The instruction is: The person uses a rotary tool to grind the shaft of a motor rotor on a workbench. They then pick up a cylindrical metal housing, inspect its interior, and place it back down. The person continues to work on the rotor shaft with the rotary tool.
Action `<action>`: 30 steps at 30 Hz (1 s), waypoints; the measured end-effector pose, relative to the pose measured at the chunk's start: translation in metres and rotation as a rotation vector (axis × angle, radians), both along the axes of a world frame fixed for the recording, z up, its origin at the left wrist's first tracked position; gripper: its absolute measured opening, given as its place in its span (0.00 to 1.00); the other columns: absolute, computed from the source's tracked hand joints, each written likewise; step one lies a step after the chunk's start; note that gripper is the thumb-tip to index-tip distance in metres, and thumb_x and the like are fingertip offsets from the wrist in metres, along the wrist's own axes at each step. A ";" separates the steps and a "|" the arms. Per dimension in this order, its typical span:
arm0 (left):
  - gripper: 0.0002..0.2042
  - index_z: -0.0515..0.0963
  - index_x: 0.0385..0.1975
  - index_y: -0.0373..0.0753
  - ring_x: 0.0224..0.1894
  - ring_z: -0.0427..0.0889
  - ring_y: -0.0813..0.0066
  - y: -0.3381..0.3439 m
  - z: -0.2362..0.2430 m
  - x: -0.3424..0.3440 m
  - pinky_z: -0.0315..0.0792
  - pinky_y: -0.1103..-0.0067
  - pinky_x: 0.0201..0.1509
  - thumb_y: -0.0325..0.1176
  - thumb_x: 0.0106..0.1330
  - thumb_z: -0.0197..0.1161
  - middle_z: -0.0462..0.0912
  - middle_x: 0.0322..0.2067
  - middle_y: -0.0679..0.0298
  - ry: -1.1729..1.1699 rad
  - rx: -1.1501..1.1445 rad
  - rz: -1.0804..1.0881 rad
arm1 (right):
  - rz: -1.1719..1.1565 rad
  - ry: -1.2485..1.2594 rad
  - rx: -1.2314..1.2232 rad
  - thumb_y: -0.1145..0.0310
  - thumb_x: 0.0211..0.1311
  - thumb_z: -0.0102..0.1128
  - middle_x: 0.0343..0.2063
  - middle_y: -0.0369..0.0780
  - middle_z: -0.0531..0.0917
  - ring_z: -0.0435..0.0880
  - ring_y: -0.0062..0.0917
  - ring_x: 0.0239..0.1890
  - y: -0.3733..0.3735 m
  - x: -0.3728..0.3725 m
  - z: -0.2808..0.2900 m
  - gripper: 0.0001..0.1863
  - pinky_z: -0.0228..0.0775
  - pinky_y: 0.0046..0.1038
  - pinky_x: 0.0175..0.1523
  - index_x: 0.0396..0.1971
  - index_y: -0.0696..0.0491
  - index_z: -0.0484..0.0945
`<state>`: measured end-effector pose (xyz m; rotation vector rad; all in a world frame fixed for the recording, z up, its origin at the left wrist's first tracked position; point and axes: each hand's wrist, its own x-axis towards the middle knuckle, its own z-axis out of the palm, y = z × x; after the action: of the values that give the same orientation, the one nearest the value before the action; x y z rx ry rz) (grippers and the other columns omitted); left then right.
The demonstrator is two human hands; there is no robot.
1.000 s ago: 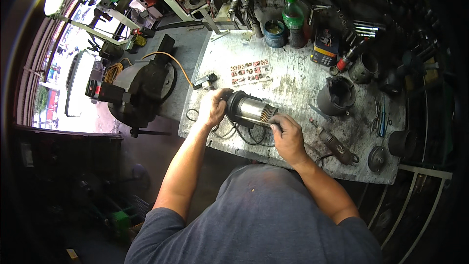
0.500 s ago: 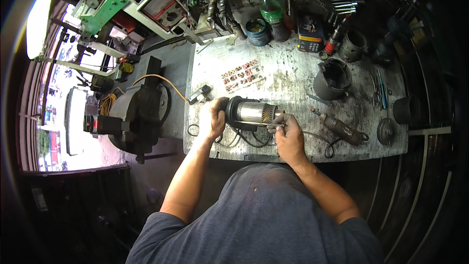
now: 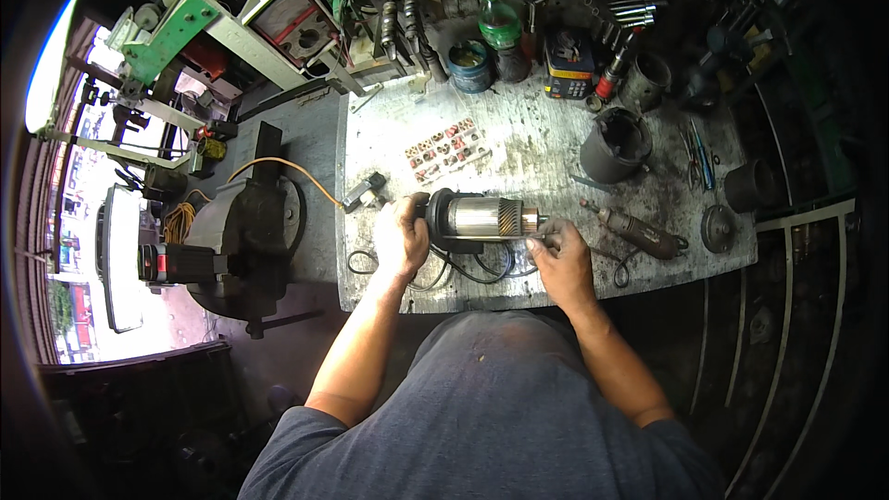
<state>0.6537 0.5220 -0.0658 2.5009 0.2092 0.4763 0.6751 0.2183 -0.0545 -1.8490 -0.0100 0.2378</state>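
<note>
Over the front of the bench lies a motor armature, level, with a bright metal core, slanted copper windings and a copper commutator at its right end. A black round end piece surrounds its left end. My left hand is closed round the dark part at that left end. At the commutator end, my right hand has thumb and fingers pinched together. Whatever lies between them is too small to make out. Beneath the armature a dark block and a looped black cord show partly.
A sectioned tray of small parts lies behind the armature. To the right are a die grinder, a dark cylindrical housing and a round cap. A vise stands left, near an orange cord.
The whole view has shifted slightly, moving the bench leftward in the picture. My right hand has drawn a little to the right, showing more of the commutator end. The left hand keeps its hold.
</note>
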 end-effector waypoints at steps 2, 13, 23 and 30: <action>0.22 0.87 0.55 0.38 0.48 0.89 0.43 0.000 0.000 0.000 0.81 0.55 0.59 0.20 0.62 0.57 0.92 0.44 0.49 -0.036 0.009 -0.015 | 0.062 0.050 0.002 0.77 0.79 0.71 0.37 0.44 0.93 0.91 0.24 0.31 -0.004 0.004 0.005 0.08 0.84 0.26 0.39 0.49 0.60 0.81; 0.20 0.87 0.53 0.39 0.50 0.87 0.45 0.000 -0.001 0.000 0.80 0.56 0.61 0.21 0.61 0.60 0.91 0.45 0.51 -0.049 -0.016 -0.012 | 0.032 -0.031 -0.216 0.69 0.81 0.71 0.40 0.47 0.94 0.95 0.28 0.36 -0.003 0.003 0.001 0.10 0.85 0.31 0.43 0.53 0.59 0.84; 0.21 0.87 0.54 0.39 0.47 0.87 0.44 -0.004 -0.001 0.000 0.80 0.56 0.57 0.21 0.63 0.57 0.92 0.42 0.50 -0.088 0.011 0.020 | 0.015 -0.122 -0.233 0.67 0.79 0.74 0.32 0.44 0.94 0.95 0.28 0.39 -0.005 0.008 0.013 0.12 0.85 0.32 0.44 0.50 0.61 0.89; 0.25 0.86 0.59 0.36 0.53 0.90 0.46 0.003 0.002 -0.003 0.81 0.58 0.65 0.18 0.63 0.52 0.93 0.47 0.47 -0.023 -0.114 -0.053 | 0.173 -0.026 -0.366 0.70 0.76 0.76 0.37 0.48 0.95 0.95 0.37 0.37 -0.014 0.021 0.014 0.11 0.84 0.38 0.44 0.50 0.59 0.87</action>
<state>0.6512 0.5254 -0.0638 2.3827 0.1562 0.4587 0.6960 0.2045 -0.0404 -2.2185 -0.1539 0.3547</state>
